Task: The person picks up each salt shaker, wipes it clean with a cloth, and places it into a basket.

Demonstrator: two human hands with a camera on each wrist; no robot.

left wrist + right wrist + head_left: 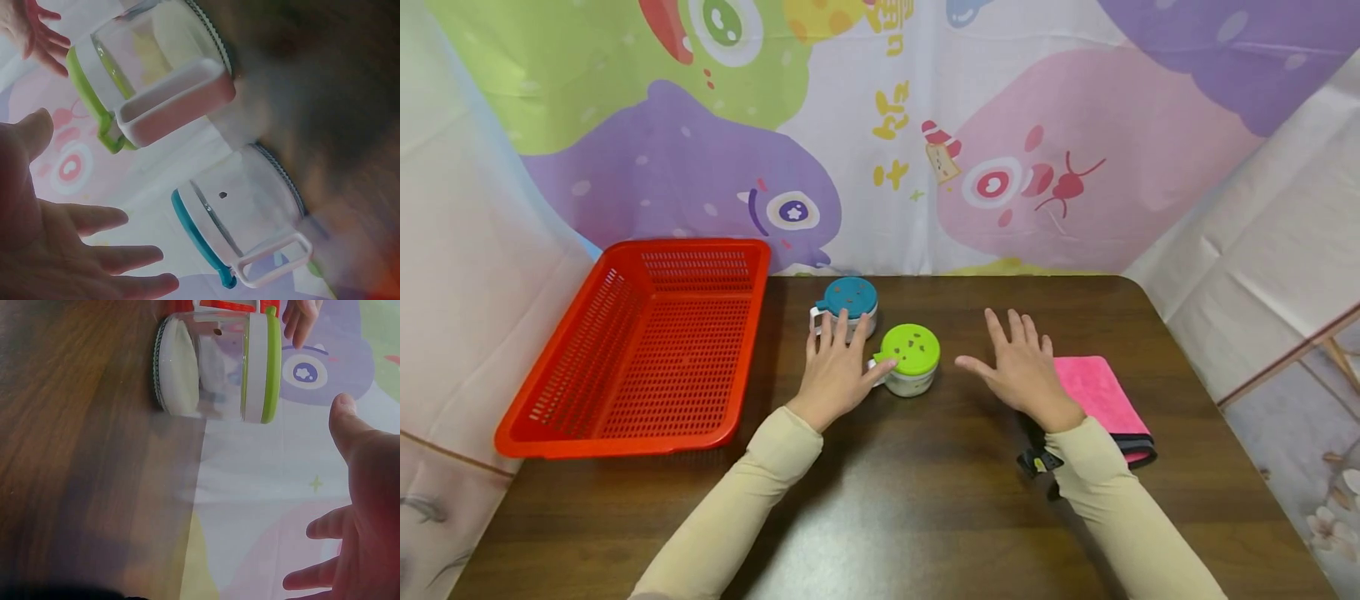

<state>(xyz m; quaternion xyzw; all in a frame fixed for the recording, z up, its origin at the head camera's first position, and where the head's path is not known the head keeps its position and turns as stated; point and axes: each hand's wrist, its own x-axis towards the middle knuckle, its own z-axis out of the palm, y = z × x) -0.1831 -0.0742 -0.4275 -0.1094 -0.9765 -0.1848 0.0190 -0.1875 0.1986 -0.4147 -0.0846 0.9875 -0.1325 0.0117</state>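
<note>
Two clear lidded jars with white handles stand upright on the brown table. One jar has a bright green lid; the other, farther back and to the left, has a teal lid. My left hand hovers with fingers spread, its thumb overlapping the green-lidded jar in the head view. The left wrist view shows it apart from both that jar and the teal-lidded jar. To the right of the jars, my right hand also hovers, fingers straight and holding nothing, beside a folded pink cloth.
A red plastic basket with slotted walls sits at the table's left side. Behind the table hangs a curtain printed with cartoon figures. A small black object shows beneath the right wrist.
</note>
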